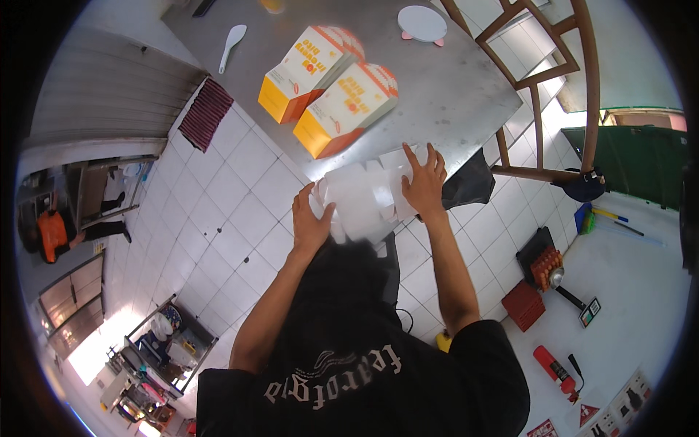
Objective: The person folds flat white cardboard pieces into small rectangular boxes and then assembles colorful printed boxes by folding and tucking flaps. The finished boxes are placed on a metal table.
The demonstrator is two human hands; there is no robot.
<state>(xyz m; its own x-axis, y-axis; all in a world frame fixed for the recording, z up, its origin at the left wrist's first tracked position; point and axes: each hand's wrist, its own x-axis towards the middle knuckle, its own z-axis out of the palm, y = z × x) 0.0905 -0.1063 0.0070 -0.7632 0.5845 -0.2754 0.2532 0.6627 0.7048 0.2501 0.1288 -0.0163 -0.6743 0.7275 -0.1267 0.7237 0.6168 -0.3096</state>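
A white paperboard food box [357, 195], partly folded with loose flaps and its plain side up, lies between my hands at the near edge of the metal table. My left hand [313, 222] is closed on its left end, thumb on the near side. My right hand [426, 182] grips the right flap, fingers over the far part and thumb toward the middle. Just beyond stand printed orange, yellow and white boxes [320, 135], put together, beside more of the same kind [287, 95]. The undersides of the held box are hidden.
On the metal table [429, 95] lie a white rice paddle [231, 45] and a round white disc with pink parts [422, 24]. A wooden chair [537, 120] stands against the right side. A black bag-like thing [470, 182] hangs by the near right corner.
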